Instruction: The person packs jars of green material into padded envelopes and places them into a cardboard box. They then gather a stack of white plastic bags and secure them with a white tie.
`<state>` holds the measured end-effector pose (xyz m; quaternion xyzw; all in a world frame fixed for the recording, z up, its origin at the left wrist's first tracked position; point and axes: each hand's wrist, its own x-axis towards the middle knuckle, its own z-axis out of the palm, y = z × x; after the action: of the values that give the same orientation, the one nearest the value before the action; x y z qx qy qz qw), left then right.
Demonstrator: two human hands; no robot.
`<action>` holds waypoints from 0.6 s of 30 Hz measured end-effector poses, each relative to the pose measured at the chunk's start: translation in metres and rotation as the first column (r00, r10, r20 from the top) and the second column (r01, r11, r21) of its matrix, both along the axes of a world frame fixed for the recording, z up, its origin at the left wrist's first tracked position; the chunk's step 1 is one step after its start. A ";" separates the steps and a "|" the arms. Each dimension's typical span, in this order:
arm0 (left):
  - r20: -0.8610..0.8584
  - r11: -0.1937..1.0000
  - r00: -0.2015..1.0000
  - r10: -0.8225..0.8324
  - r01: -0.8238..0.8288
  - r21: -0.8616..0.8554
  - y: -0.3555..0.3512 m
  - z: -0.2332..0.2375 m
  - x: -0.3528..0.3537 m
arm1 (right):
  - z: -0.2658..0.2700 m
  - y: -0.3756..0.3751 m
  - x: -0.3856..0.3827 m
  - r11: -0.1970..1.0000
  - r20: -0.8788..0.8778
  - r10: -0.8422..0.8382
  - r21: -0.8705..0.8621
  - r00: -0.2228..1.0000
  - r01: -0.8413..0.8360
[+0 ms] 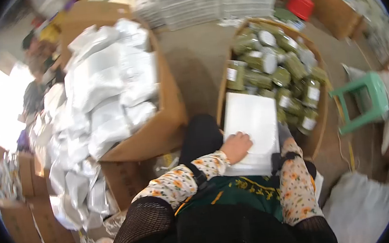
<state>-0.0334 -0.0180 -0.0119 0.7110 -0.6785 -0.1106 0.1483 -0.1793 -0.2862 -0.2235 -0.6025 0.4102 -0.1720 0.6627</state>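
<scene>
On white pack [251,116], curled left hand [236,146].

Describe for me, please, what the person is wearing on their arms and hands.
Both the left sleeve and the right sleeve are cream, printed with orange flowers. A black strap circles each forearm near the wrist. Black mesh fabric covers the upper arms. The left hand is bare.

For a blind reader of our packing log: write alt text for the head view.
A seated person's left hand rests on a white flat package on their lap. Ahead stand a cardboard box of green jars and a larger box of white bags.
</scene>
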 end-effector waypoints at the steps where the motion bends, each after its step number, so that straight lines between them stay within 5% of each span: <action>1: -0.024 1.000 1.000 0.008 -0.008 0.007 0.001 -0.002 0.006 | -0.014 -0.002 -0.007 0.985 0.008 0.144 -0.098 0.990 -0.143; 4: -0.067 1.000 0.997 -0.031 0.031 0.005 0.001 -0.015 0.008 | -0.024 -0.013 -0.013 0.816 0.014 0.536 -0.263 0.844 -0.514; 6: -0.049 0.998 0.998 -0.043 0.040 -0.057 0.004 -0.024 0.007 | 0.023 -0.003 -0.023 0.881 0.008 0.473 -0.030 0.881 -0.473; 8: -0.028 0.996 0.998 -0.051 0.049 -0.076 0.007 -0.024 0.008 | 0.066 0.008 -0.023 0.580 -0.450 0.430 -0.526 0.782 -0.622; 9: -0.034 0.994 0.998 -0.044 0.040 -0.102 0.008 -0.026 0.009 | 0.068 0.007 -0.022 0.827 -0.189 0.475 -0.238 0.859 -0.510; 10: -0.037 0.991 0.999 -0.038 0.033 -0.127 0.010 -0.031 0.010 | 0.057 -0.001 -0.026 0.906 0.066 0.395 0.136 0.916 -0.400; 12: -0.009 0.981 1.000 -0.007 0.005 -0.194 0.012 -0.038 0.013 | 0.056 -0.016 -0.041 0.906 0.227 0.160 0.352 0.961 -0.234; 15: 0.012 0.969 0.998 0.055 -0.051 -0.243 0.012 -0.042 0.010 | 0.115 -0.026 -0.072 0.998 0.237 -0.056 -0.011 0.970 0.061; 17: -0.046 0.978 0.995 0.091 -0.098 -0.182 0.006 -0.046 0.009 | 0.195 0.003 -0.060 0.971 0.310 -0.222 -0.012 0.924 0.238; 18: -0.046 0.978 0.995 0.093 -0.100 -0.180 0.006 -0.043 0.010 | 0.228 0.025 -0.052 0.977 0.348 -0.127 -0.120 0.929 0.178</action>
<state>-0.0239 -0.0124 -0.0544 0.7244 -0.6474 -0.0540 0.2308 -0.2314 -0.2615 0.0042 -0.5782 0.3219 -0.3539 0.6609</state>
